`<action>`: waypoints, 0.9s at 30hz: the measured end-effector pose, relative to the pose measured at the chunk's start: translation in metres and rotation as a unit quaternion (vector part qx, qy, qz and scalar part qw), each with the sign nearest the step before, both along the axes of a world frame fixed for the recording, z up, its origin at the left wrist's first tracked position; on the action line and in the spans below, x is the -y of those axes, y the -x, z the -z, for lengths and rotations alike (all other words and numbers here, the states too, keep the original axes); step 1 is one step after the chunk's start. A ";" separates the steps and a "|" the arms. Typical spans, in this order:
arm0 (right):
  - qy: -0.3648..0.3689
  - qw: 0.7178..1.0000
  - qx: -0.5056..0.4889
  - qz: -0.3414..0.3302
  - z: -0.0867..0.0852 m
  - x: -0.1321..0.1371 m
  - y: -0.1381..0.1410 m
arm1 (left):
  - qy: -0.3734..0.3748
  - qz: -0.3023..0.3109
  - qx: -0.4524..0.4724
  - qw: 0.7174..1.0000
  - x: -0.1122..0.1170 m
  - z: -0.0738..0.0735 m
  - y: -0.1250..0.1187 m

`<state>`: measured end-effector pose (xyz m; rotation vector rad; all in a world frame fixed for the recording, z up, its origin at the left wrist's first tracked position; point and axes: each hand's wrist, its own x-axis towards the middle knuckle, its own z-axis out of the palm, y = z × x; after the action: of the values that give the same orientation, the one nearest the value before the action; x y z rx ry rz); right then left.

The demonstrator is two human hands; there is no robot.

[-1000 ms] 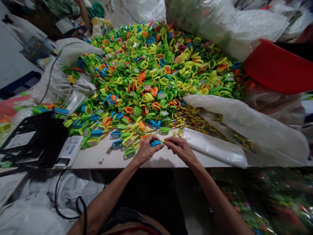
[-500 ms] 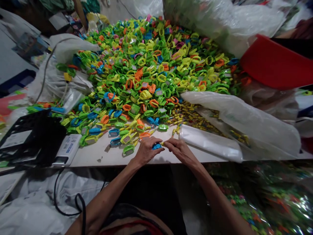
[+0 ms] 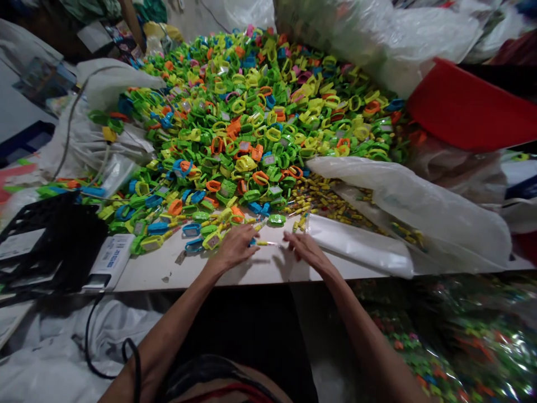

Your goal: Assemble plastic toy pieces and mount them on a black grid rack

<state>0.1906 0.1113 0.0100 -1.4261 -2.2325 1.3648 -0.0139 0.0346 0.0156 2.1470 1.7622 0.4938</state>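
Observation:
My left hand [image 3: 236, 246] is closed around a blue toy watch [image 3: 252, 242] above the front of the table; most of the watch is hidden by the fingers. A thin clear tube with a yellow end [image 3: 263, 243] sticks out from the watch toward the right. My right hand [image 3: 305, 246] is apart from it, fingers parted, with nothing visible in them. Green, yellow and blue toy watches [image 3: 212, 240] lie just left of my left hand. Loose yellow-ended tubes [image 3: 300, 223] lie behind my right hand.
A large heap of colourful toy watches [image 3: 235, 129] covers the table [image 3: 146, 274]. On the right, a clear plastic bag [image 3: 444, 218] holds many yellow-ended tubes, near a red scoop-like piece [image 3: 465, 112]. A black rack [image 3: 50, 240] and white box [image 3: 113, 257] stand left.
My right hand has let go of the tube's yellow end and drawn away to the right. My left hand has shifted left with the blue watch, and the tube now shows.

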 end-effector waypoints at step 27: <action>0.114 0.925 -0.323 0.163 -0.024 0.021 0.007 | 0.083 -0.238 0.662 0.705 -0.017 -0.009 -0.052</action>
<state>0.1834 0.0902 0.0336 -1.1089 -1.3960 1.6907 0.0381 0.0514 0.0243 0.6059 1.2414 1.4408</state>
